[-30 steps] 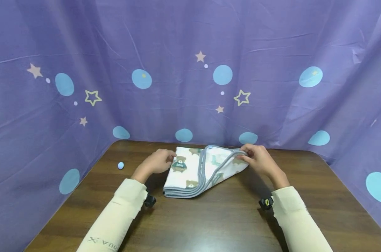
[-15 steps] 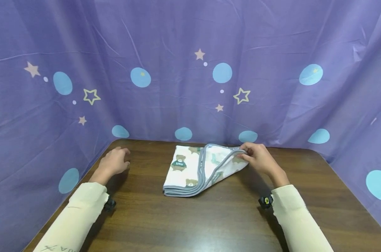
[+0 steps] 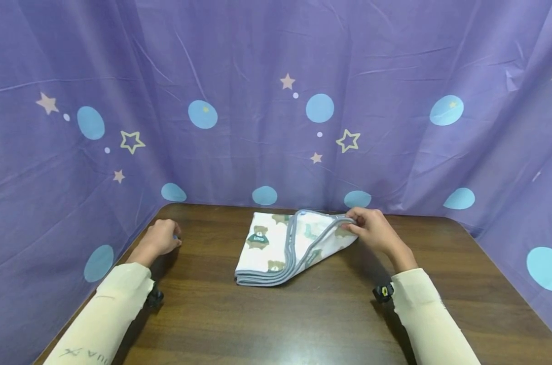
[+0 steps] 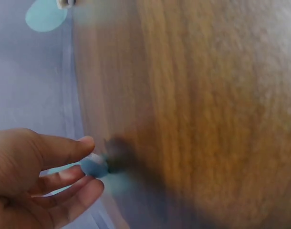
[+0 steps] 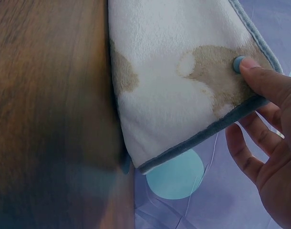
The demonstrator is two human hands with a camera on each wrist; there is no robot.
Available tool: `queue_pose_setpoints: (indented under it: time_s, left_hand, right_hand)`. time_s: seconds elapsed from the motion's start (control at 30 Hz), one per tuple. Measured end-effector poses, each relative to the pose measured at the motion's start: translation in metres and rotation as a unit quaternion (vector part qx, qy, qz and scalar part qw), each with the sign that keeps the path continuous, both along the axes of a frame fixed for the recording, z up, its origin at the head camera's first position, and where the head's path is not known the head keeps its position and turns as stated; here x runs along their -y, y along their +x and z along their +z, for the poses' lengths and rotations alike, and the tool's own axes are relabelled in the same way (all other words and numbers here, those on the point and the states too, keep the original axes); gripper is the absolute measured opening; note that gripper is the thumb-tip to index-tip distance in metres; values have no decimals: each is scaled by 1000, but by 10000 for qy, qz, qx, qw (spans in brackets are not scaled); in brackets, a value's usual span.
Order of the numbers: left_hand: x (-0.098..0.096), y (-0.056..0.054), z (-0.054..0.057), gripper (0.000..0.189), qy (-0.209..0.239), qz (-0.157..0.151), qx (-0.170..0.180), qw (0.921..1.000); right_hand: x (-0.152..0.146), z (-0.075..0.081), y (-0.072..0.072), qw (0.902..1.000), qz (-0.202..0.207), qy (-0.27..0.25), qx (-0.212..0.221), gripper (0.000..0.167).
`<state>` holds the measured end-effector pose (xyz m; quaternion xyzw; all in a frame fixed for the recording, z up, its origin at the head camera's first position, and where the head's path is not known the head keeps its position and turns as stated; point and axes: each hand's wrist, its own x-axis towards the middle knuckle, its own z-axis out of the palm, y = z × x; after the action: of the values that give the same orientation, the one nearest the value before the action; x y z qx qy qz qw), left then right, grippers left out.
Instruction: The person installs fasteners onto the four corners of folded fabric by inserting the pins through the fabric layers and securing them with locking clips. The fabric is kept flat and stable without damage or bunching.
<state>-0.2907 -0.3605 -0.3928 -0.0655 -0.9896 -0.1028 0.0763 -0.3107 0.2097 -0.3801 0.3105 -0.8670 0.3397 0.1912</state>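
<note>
A folded white towel point(image 3: 268, 248) with brown bears and grey-blue edging lies at the table's far middle. My right hand point(image 3: 373, 229) grips its raised right corner, thumb on the upper face and fingers beneath. In the right wrist view, a small round blue thing point(image 5: 238, 64) shows at the thumb tip against the towel point(image 5: 160, 95). At the table's left side, my left hand point(image 3: 161, 237) pinches a small blue ball point(image 4: 94, 165) between thumb and fingertips. The left fingers largely hide that ball in the head view. It hovers close to the tabletop, and whether it touches is unclear.
The brown wooden table point(image 3: 276, 324) meets a purple curtain point(image 3: 257, 66) printed with stars and blue dots along its back and sides. Each wrist wears a dark camera, such as the one on the right wrist point(image 3: 383, 292).
My left hand has moved left from beside the towel to the small blue ball and taken it between thumb and fingers. My right hand keeps the towel corner in about the same place.
</note>
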Motion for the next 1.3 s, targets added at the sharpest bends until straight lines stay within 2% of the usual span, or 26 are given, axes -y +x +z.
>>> queue_pose_setpoints:
  time_s: [0.23,0.37,0.53,0.7,0.9,1.0,1.17,1.3]
  left_hand:
    - [9,-7,-5,21,140,71,102,9998]
    - [8,-11,-6,21,271,-10,42,9996]
    - [-6,-23,-6,21,853,-272,-151,9959]
    - [-38,-39,-4,25,1345,-629,-442,9879]
    - [-89,-50,-1,24,1796,-884,-697,9773]
    - [-115,-52,1,24,2187,-910,-602,9697]
    - [-156,-52,6,26,2996,-896,-180,9497]
    - [-191,-54,10,26,3270,-1027,-68,9394]
  right_hand:
    - [1,1,0,10000,0,-32,-6,15]
    - [1,0,0,10000,26,-59,-19,15]
    - [0,0,-1,9999,55,-81,-70,15]
    - [0,0,-1,9999,73,-74,-133,16]
    - [1,-2,-1,9997,188,-149,-104,16]
    - [2,-2,0,9996,229,-141,-113,17]
    - [3,-2,-1,9992,313,-97,-207,19]
    - [3,0,-1,9993,327,-17,-188,16]
